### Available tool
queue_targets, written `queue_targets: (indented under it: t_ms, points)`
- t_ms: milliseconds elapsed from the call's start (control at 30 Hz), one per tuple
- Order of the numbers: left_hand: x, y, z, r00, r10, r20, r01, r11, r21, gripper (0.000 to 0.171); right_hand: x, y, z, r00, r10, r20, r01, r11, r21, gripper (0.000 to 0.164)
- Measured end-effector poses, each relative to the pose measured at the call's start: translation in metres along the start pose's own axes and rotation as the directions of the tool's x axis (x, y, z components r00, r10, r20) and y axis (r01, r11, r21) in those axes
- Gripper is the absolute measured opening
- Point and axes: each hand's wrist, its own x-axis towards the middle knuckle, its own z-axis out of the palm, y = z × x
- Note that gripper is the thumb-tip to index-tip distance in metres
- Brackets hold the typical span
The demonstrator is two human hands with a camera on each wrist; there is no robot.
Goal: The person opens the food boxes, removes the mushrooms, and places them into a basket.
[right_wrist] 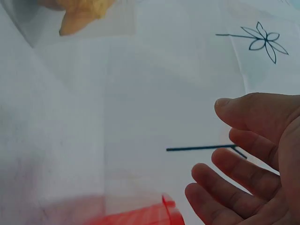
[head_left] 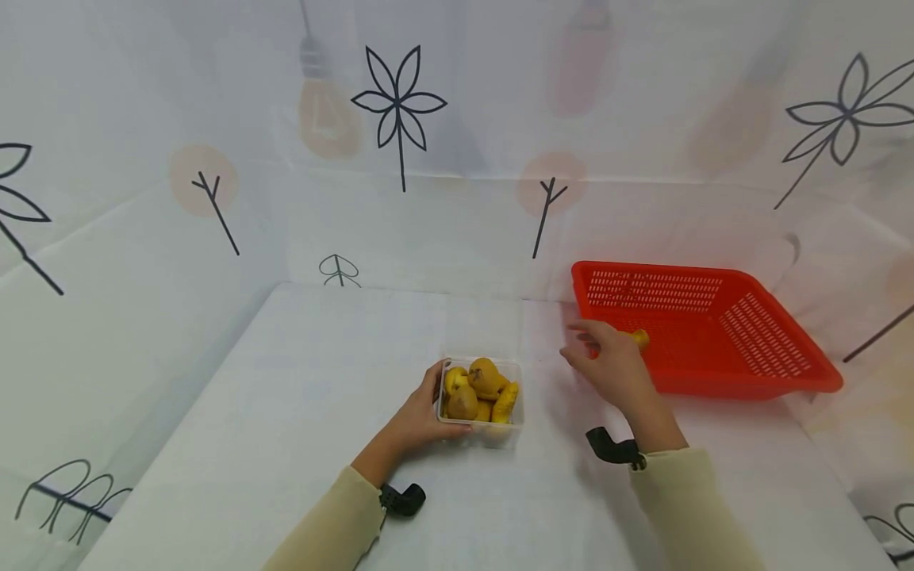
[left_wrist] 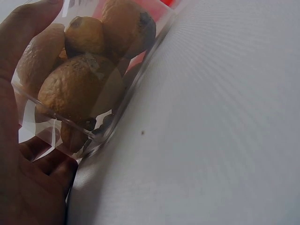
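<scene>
My left hand [head_left: 416, 415] grips a clear plastic box [head_left: 517, 414] by its left side, thumb along the near wall and fingers at the far left corner. Several lumpy yellow fruits [head_left: 485, 379] fill the box; in the left wrist view they look rounded, with dark patches on one fruit [left_wrist: 129, 30]. To the right, my right hand [head_left: 616, 369] hovers at the left end of a red plastic basket [head_left: 721, 274], fingers loosely bent and holding nothing. Partly hidden behind that hand, a yellow piece [head_left: 642, 339] shows inside the basket.
The box stands on a white-covered table [head_left: 307, 444]. A white sheet [head_left: 464, 230] printed with flowers and twigs hangs behind and at the sides. The basket has slotted walls and sits near the back right edge. A black wrist camera [head_left: 612, 446] sits on each wrist.
</scene>
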Motion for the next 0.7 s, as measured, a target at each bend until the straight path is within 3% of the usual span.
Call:
queue_targets:
  t_ms: [700]
  points:
    - [0.0, -0.001, 0.0, 1.0, 0.004, 0.0, -0.004, 1.0, -0.011, 0.114, -0.006, -0.022, 0.037, 0.986, -0.164, 0.002, 0.164, 0.986, 0.007, 0.046]
